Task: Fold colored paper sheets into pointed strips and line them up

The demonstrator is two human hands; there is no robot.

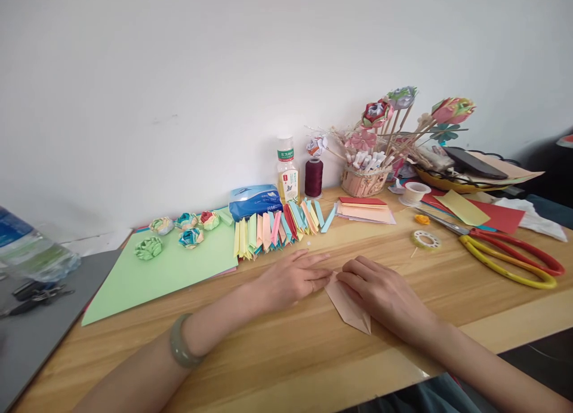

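Observation:
A piece of light peach paper (348,308) lies partly folded on the wooden table, its lower end cut to angled corners. My right hand (380,287) has its fingers curled over the paper's upper right side and pinches it; the fingertips hide part of the fold. From the other side, my left hand (295,279) lies flat with fingers stretched out, their tips touching the paper's upper left edge. Just beyond the hands stands a row of folded paper strips (277,231) in several colours. A stack of peach paper with a red piece on top (364,210) lies behind my right hand.
Large scissors (510,255) and a tape roll (426,240) lie to the right. Paper flowers (148,247) rest on green sheets (165,281) at left. Against the wall stand a tissue pack (255,202), a bottle (287,174), purple thread (314,177) and a flower basket (364,181).

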